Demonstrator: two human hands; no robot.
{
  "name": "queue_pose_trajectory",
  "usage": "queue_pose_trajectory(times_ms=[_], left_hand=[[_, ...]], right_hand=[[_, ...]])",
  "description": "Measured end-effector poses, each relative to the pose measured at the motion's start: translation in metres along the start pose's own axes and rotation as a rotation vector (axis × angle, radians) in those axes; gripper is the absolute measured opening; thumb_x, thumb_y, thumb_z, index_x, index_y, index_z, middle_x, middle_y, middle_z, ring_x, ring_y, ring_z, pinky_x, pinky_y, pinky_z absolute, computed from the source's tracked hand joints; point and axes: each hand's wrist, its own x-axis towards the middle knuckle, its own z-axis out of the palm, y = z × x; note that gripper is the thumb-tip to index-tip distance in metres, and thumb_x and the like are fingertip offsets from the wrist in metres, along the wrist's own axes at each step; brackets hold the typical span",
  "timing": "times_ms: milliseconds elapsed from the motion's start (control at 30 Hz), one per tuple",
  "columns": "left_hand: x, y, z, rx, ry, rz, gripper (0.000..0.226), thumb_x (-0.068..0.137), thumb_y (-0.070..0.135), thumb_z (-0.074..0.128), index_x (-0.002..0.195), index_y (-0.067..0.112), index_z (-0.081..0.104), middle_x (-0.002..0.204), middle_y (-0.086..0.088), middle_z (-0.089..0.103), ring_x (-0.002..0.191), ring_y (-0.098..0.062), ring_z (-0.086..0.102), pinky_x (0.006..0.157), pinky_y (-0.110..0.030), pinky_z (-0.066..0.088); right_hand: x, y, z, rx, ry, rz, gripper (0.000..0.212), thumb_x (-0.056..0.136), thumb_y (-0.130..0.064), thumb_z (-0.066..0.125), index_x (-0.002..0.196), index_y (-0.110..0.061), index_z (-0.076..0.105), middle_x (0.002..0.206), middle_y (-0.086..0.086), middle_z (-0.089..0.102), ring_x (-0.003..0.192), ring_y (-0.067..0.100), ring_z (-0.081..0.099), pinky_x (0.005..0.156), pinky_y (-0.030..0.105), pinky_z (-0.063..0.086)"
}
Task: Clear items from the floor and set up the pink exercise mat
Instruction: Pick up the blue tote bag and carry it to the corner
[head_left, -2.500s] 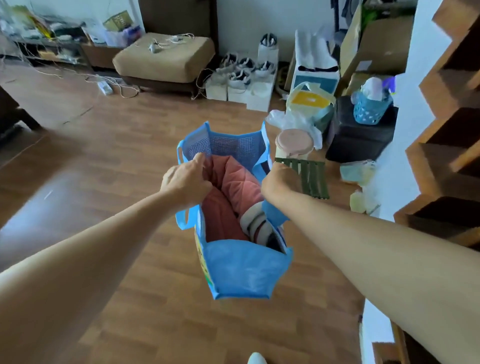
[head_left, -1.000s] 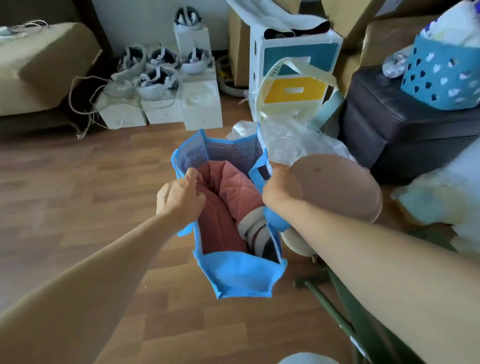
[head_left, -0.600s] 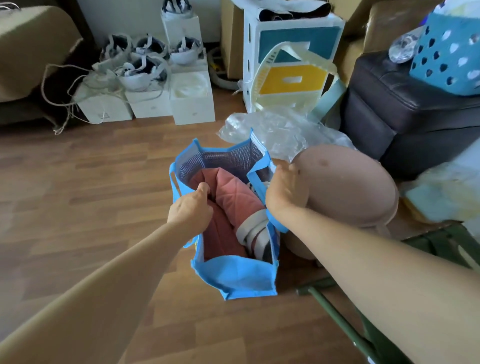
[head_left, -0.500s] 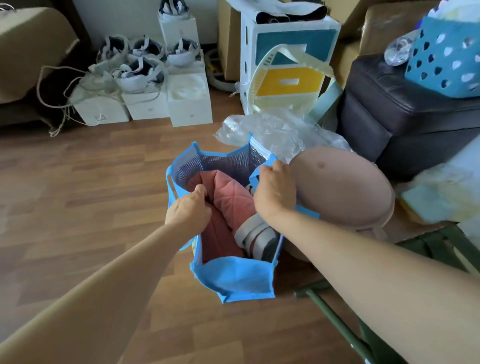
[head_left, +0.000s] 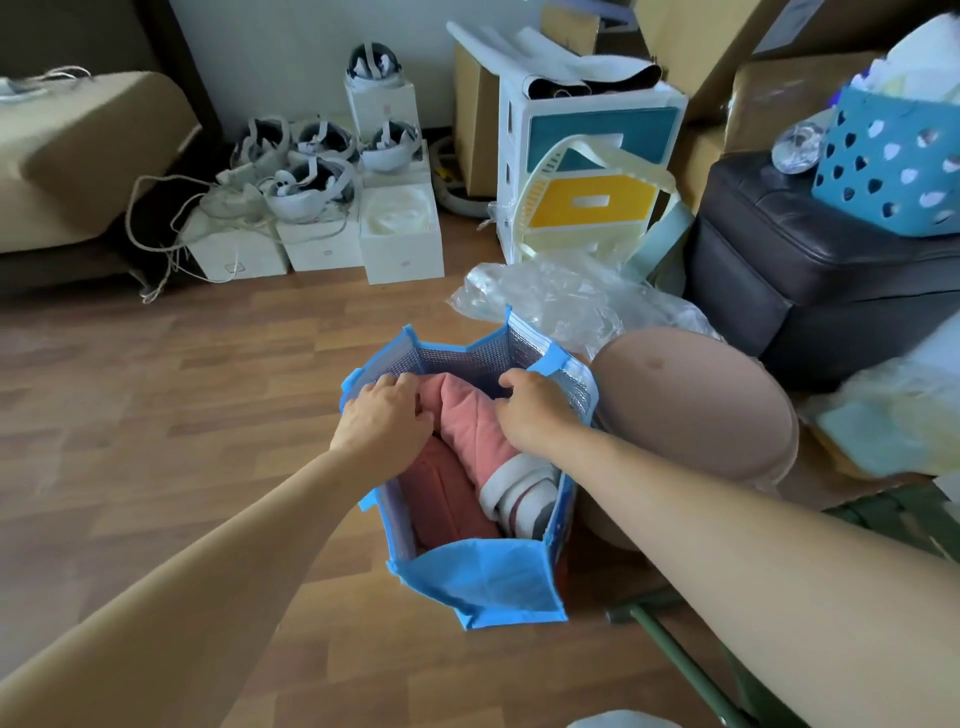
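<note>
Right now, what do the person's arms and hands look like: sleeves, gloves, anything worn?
The left arm and right arm are bare up to the frame edge; no sleeve shows. The left hand and right hand are bare too: no gloves, rings, watch or wristband visible, and no markings.

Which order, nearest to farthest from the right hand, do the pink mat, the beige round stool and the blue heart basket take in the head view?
1. Pink mat: inside the blue bag, directly under the right hand.
2. Beige round stool: beside the bag, on the hand's right.
3. Blue heart basket: on the dark ottoman, far right.
</note>
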Motion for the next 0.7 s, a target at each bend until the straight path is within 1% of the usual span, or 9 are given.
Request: queue_pose_trajectory(times_ms=[100,200,300,367,467,533,600,700], left_hand=[[0.002,0.013,-0.023,-0.119,0.058,0.069,0.024,0.089,0.021,0.050,0.108,0.008,0.056,0.111,-0.009,0.058,0.104,-0.029,0.052,0.083,-0.037,0.041],[-0.007,0.033,-0.056,-0.262,0.092,0.124,0.027,0.088,0.014,0.053,0.113,0.005,0.057,0.106,-0.013,0.060,0.100,-0.030,0.054,0.084,-0.037,0.043],[-0.022,0.050,-0.101,-0.355,0.114,0.126,0.025,0.086,0.009,0.054,0.110,0.005,0.060,0.100,-0.014,0.062,0.095,-0.030,0.056,0.082,-0.034,0.043],[-0.033,0.058,-0.135,-0.388,0.115,0.119,0.024,0.087,0.008,0.054,0.109,0.006,0.062,0.100,-0.010,0.063,0.094,-0.026,0.056,0.079,-0.029,0.040],[-0.049,0.074,-0.199,-0.424,0.102,0.111,0.023,0.088,0.007,0.053,0.108,0.008,0.063,0.096,-0.003,0.062,0.092,-0.023,0.058,0.076,-0.025,0.040],[-0.058,0.089,-0.244,-0.425,0.078,0.127,0.022,0.088,0.007,0.053,0.107,0.009,0.063,0.091,0.001,0.058,0.088,-0.022,0.058,0.074,-0.023,0.038],[-0.070,0.108,-0.291,-0.425,0.057,0.149,0.022,0.088,0.008,0.053,0.108,0.011,0.063,0.090,0.003,0.057,0.086,-0.019,0.056,0.072,-0.021,0.036],[-0.090,0.140,-0.358,-0.436,0.036,0.203,0.021,0.089,0.009,0.053,0.107,0.012,0.064,0.090,0.002,0.059,0.086,-0.016,0.056,0.071,-0.019,0.035]], right_hand=[[-0.005,-0.018,-0.018,0.038,0.020,-0.026,0.033,0.095,-0.013,0.047,0.126,-0.004,0.054,0.132,0.014,0.055,0.122,0.029,0.051,0.100,0.034,0.040],[-0.018,-0.042,-0.044,0.101,0.021,-0.028,0.032,0.096,-0.013,0.047,0.126,-0.004,0.055,0.131,0.014,0.057,0.122,0.029,0.051,0.099,0.033,0.040],[-0.041,-0.069,-0.081,0.152,0.035,0.013,0.028,0.094,-0.011,0.048,0.120,-0.006,0.058,0.125,0.011,0.059,0.118,0.028,0.053,0.094,0.029,0.040],[-0.058,-0.085,-0.109,0.174,0.056,0.038,0.028,0.093,-0.011,0.048,0.119,-0.008,0.059,0.123,0.010,0.061,0.115,0.026,0.054,0.093,0.028,0.040],[-0.088,-0.112,-0.158,0.249,0.045,0.077,0.034,0.095,-0.013,0.048,0.128,-0.009,0.055,0.131,0.009,0.058,0.121,0.024,0.053,0.096,0.024,0.038],[-0.110,-0.132,-0.196,0.277,0.042,0.103,0.037,0.095,-0.013,0.048,0.132,-0.010,0.054,0.134,0.008,0.056,0.123,0.024,0.052,0.094,0.023,0.037],[-0.132,-0.153,-0.236,0.307,0.064,0.122,0.035,0.095,-0.013,0.049,0.129,-0.009,0.057,0.130,0.010,0.059,0.120,0.025,0.054,0.093,0.024,0.040],[-0.168,-0.184,-0.294,0.370,0.108,0.151,0.033,0.092,-0.014,0.052,0.122,-0.008,0.061,0.125,0.009,0.063,0.117,0.025,0.057,0.096,0.028,0.043]])
